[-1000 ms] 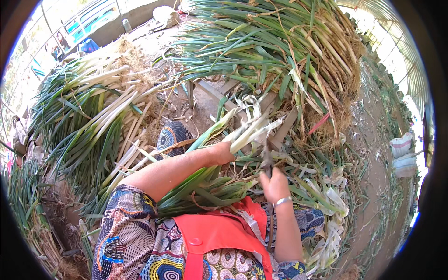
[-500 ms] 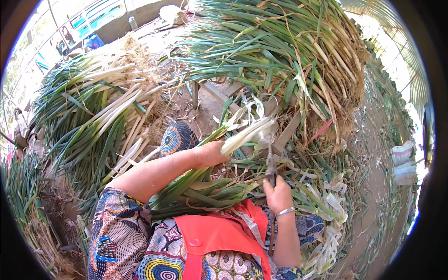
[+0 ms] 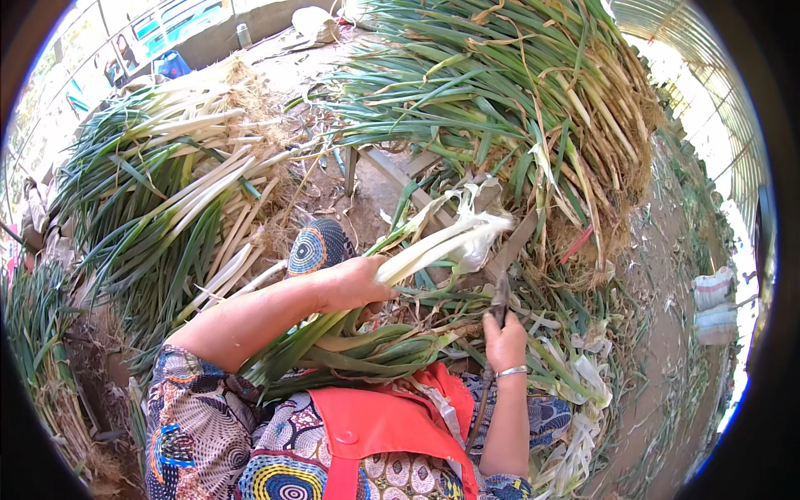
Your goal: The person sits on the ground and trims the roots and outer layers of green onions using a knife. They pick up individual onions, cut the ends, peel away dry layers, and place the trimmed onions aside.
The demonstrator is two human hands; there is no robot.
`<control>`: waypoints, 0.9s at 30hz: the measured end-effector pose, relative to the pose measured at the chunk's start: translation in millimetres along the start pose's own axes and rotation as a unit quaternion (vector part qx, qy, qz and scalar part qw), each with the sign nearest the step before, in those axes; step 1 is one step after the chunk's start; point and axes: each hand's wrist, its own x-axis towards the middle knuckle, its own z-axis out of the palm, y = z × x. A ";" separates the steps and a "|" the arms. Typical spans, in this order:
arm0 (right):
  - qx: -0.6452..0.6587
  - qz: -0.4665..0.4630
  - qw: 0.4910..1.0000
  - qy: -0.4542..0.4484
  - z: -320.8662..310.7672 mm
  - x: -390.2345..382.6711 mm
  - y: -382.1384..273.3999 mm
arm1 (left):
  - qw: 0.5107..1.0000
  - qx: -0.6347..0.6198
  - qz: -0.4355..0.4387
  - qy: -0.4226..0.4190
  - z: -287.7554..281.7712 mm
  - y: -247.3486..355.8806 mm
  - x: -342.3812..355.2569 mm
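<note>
My left hand (image 3: pixel 358 283) is closed round a small bunch of long green onions (image 3: pixel 429 248), their white root ends pointing away to the right. Thin, whitish skin hangs loose and blurred at those ends. Gripped in my right hand (image 3: pixel 505 340) is an air blow gun (image 3: pixel 501 302) with a dark hose (image 3: pixel 481 410) running down from it. Its nozzle points up, just right of and below the white ends, apart from them. More green onion leaves (image 3: pixel 367 350) lie across my lap, over the red apron (image 3: pixel 375 421).
A large heap of unpeeled green onions (image 3: pixel 492 92) lies ahead on a frame with metal bars (image 3: pixel 392 171). Paler stalks form another pile (image 3: pixel 158 192) on the left. Stripped skins (image 3: pixel 575 450) litter the ground at right. Sacks (image 3: pixel 714 304) stand at the far right.
The air blow gun has drawn back from the white ends, down and slightly right. My left hand has shifted a little left with the bunch. The loose skin has spread around the ends.
</note>
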 end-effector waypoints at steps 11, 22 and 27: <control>0.071 0.015 0.997 0.018 25.3 31.8 6.7 | 0.993 -0.008 0.102 0.062 -13.0 15.9 -44.4; 0.473 -0.148 0.866 0.071 -78.5 103.4 -52.0 | 0.956 -0.035 0.078 -0.282 -11.7 0.0 -55.7; 0.444 -0.058 0.894 -0.006 -106.3 69.1 -65.3 | 0.930 -0.093 0.029 -0.355 -19.6 -15.2 -45.8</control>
